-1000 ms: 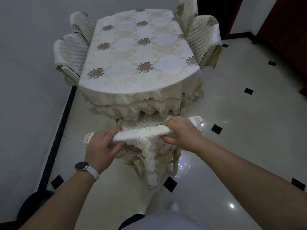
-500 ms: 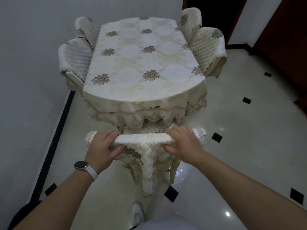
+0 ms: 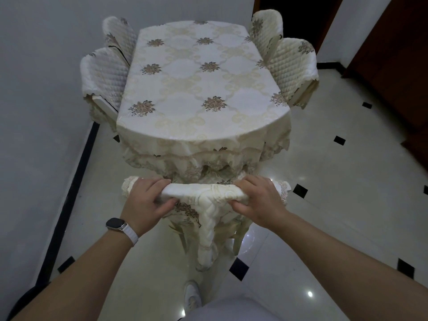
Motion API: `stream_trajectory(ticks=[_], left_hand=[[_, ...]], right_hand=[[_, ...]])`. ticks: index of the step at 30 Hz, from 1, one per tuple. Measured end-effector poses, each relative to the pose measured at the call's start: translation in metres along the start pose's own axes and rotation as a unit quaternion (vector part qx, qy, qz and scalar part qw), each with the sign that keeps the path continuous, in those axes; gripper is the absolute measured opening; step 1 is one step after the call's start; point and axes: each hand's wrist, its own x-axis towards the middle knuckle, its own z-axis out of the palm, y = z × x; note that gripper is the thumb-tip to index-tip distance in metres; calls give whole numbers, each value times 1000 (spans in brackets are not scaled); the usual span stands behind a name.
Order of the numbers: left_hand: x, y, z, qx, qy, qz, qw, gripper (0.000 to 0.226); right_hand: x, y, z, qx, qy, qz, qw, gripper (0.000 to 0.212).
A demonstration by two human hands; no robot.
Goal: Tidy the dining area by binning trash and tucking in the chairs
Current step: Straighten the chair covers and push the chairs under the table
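Observation:
A chair (image 3: 208, 200) with a cream quilted cover stands at the near end of the dining table (image 3: 201, 89). Its seat sits under the hanging tablecloth fringe, and its back top rail is close to the table edge. My left hand (image 3: 146, 202) grips the left part of that rail, with a watch on the wrist. My right hand (image 3: 257, 200) grips the right part. The table wears a cream cloth with brown flower motifs and nothing lies on it.
Two covered chairs (image 3: 104, 72) stand along the table's left side by the grey wall. Two more chairs (image 3: 291, 63) stand on the right. A dark doorway (image 3: 296, 17) and a brown door (image 3: 393, 54) are at the back right. My shoe (image 3: 192, 295) shows on the glossy tiled floor.
The chair has gone forward under the table, its back rail now nearer the cloth's fringe. Both hands keep their grip, and I have stepped closer, with a shoe coming into view.

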Motion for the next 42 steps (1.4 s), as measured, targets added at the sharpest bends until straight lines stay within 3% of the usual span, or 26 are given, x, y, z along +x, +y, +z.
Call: stream_trajectory(ticks=[8, 23, 29, 34, 42], left_hand=[[4, 7, 2, -6, 15, -11, 1000, 47], [20, 51, 25, -43, 23, -86, 995, 43], [21, 64, 36, -42, 15, -117, 992, 47], [17, 77, 47, -43, 15, -133, 990, 48], [11, 85, 67, -31, -6, -88, 996, 37]], right_hand=[[6, 11, 0, 5, -5, -12, 1000, 38], [18, 56, -26, 62, -43, 20, 997, 53], [18, 78, -27, 60, -62, 4, 996, 43], [16, 97, -30, 65, -70, -14, 995, 48], [6, 119, -31, 80, -96, 25, 992, 47]])
